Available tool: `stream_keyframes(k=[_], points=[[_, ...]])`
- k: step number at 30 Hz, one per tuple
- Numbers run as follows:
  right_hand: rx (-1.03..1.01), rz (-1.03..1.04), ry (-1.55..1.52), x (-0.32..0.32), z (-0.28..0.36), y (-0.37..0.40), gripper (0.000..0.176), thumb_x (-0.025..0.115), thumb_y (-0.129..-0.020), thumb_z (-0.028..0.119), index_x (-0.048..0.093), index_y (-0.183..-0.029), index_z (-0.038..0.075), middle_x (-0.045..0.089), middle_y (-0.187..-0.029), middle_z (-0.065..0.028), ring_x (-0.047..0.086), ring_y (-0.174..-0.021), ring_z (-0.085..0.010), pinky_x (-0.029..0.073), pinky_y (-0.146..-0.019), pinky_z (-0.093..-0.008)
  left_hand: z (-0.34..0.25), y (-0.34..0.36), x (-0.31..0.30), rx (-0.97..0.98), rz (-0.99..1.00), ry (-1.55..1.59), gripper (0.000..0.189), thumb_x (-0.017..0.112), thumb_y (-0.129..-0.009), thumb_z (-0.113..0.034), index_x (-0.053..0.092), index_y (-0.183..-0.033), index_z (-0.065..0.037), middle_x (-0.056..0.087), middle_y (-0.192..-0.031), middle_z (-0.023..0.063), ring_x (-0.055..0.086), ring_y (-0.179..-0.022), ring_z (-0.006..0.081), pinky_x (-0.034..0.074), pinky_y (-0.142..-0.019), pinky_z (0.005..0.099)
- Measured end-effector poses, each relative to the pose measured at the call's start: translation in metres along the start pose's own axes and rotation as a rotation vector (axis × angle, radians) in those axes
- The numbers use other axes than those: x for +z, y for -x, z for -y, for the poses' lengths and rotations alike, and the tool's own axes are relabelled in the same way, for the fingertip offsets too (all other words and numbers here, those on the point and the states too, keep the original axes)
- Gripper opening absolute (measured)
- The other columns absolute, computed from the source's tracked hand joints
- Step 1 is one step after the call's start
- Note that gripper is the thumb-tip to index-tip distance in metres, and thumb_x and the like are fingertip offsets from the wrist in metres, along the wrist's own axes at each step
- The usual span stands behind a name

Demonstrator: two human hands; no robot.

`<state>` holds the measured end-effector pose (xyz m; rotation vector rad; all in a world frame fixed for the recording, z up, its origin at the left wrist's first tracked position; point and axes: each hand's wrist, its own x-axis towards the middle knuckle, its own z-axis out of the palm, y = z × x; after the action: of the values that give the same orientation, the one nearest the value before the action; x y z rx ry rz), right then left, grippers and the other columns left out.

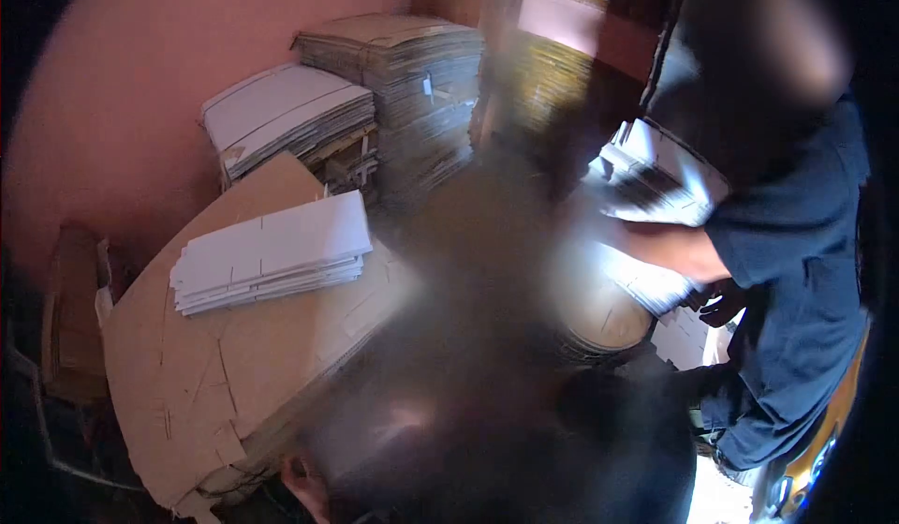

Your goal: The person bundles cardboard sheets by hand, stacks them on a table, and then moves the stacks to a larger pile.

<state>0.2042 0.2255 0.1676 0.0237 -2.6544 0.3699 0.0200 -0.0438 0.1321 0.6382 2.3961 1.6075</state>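
At the bottom edge, left of centre, my left hand (pixel 304 487) shows in part, just beside the edge of a large stack of brown cardboard (pixel 173 374); its fingers are too dark and cropped to read. On that stack lies a pile of flat white folded boards (pixel 276 243). My right hand cannot be made out; a blurred dark area covers the middle and bottom. At the right, a co-worker in dark clothes (pixel 791 234) leans over, one forearm stretched beside white folded boards (pixel 655 168). That person's hand is blurred.
Behind, against the pink wall (pixel 140 103), stand a stack topped with white sheets (pixel 281 103) and a taller cardboard stack (pixel 393 46). A round-edged brown stack (pixel 609 318) is below the co-worker's arm. More cardboard (pixel 75 309) leans at the far left.
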Motion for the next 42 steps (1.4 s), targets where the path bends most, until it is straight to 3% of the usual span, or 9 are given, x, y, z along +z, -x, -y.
stream_keyframes(k=[4,6,8,13,19,23,31,34,42], points=[[-0.157,0.208,-0.298,-0.021,0.000,-0.011,0.069,0.057,-0.092,0.063,0.056,-0.115,-0.002,0.055,-0.109,-0.0199,0.058,-0.104,-0.0321,0.047,-0.089,-0.0467,0.091,0.003,0.002,0.056,-0.005,0.539,0.032,0.052,-0.103,-0.020,0.059,-0.127,0.001,0.065,-0.123,0.0151,0.062,-0.109,0.0240,0.048,-0.095,0.0384],[-0.270,0.409,-0.136,-0.034,-0.001,-0.016,0.052,0.060,-0.096,0.049,0.054,-0.111,0.000,0.055,-0.110,-0.0180,0.059,-0.101,-0.0294,0.048,-0.087,-0.0445,0.112,-0.007,-0.002,0.117,0.051,-0.002,0.035,0.052,-0.103,-0.020,0.057,-0.132,-0.001,0.063,-0.126,0.0152,0.062,-0.111,0.0255,0.050,-0.093,0.0383],[-0.318,0.485,-0.229,-0.013,-0.015,-0.017,0.041,0.059,-0.097,0.040,0.053,-0.109,0.001,0.054,-0.111,-0.0177,0.059,-0.100,-0.0289,0.048,-0.086,-0.0439,0.091,-0.006,-0.007,0.108,0.172,-0.575,0.040,0.054,-0.102,-0.023,0.054,-0.137,-0.002,0.061,-0.130,0.0160,0.060,-0.116,0.0272,0.049,-0.094,0.0388],[-0.227,0.787,-0.372,-0.035,-0.018,-0.039,0.020,0.053,-0.099,0.022,0.056,-0.093,0.004,0.059,-0.103,-0.0212,0.060,-0.102,-0.0314,0.048,-0.081,-0.0446,-0.070,0.010,-0.005,-0.207,0.050,-0.143,0.052,0.061,-0.099,-0.034,0.056,-0.134,0.003,0.057,-0.138,0.0194,0.051,-0.129,0.0289,0.038,-0.109,0.0421],[0.595,-0.095,-0.953,-0.014,0.006,-0.050,0.046,0.052,-0.101,0.047,0.067,-0.094,0.003,0.070,-0.103,-0.0128,0.067,-0.095,-0.0257,0.051,-0.075,-0.0418,-0.075,0.011,0.002,-0.396,0.045,-0.067,0.053,0.060,-0.099,-0.039,0.057,-0.134,0.001,0.059,-0.135,0.0193,0.052,-0.127,0.0291,0.039,-0.108,0.0405],[0.351,0.476,-0.770,-0.117,0.032,-0.081,0.065,0.059,-0.096,0.053,0.056,-0.135,0.001,0.061,-0.125,-0.0245,0.057,-0.124,-0.0343,0.037,-0.113,-0.0448,-0.045,0.010,0.002,-0.368,0.023,-0.103,0.054,0.060,-0.099,-0.042,0.058,-0.134,0.000,0.059,-0.134,0.0191,0.053,-0.126,0.0291,0.040,-0.107,0.0394],[-0.170,0.216,-0.306,0.002,0.046,-0.037,0.058,0.075,-0.086,0.036,0.058,-0.132,0.006,0.052,-0.139,-0.0172,0.051,-0.126,-0.0370,0.046,-0.102,-0.0503,-0.011,0.003,0.008,0.129,-0.050,-0.051,0.018,0.068,-0.093,-0.019,0.068,-0.102,-0.004,0.067,-0.101,0.0116,0.065,-0.100,0.0233,0.050,-0.091,0.0366],[-0.164,-0.004,-0.369,0.019,0.052,-0.051,0.020,0.077,-0.080,0.011,0.074,-0.098,0.002,0.067,-0.114,-0.0113,0.062,-0.105,-0.0332,0.051,-0.090,-0.0426,-0.022,0.002,0.000,0.121,-0.010,0.003,0.019,0.067,-0.094,-0.020,0.067,-0.103,-0.003,0.068,-0.101,0.0129,0.065,-0.100,0.0253,0.050,-0.089,0.0373],[-0.088,-0.041,-0.396,0.029,0.048,-0.068,0.007,0.070,-0.085,0.003,0.074,-0.090,0.000,0.072,-0.098,-0.0100,0.065,-0.091,-0.0330,0.051,-0.083,-0.0431,-0.024,-0.007,0.003,0.263,-0.085,0.012,0.021,0.065,-0.095,-0.021,0.064,-0.104,-0.002,0.064,-0.102,0.0176,0.062,-0.100,0.0352,0.049,-0.086,0.0435]])
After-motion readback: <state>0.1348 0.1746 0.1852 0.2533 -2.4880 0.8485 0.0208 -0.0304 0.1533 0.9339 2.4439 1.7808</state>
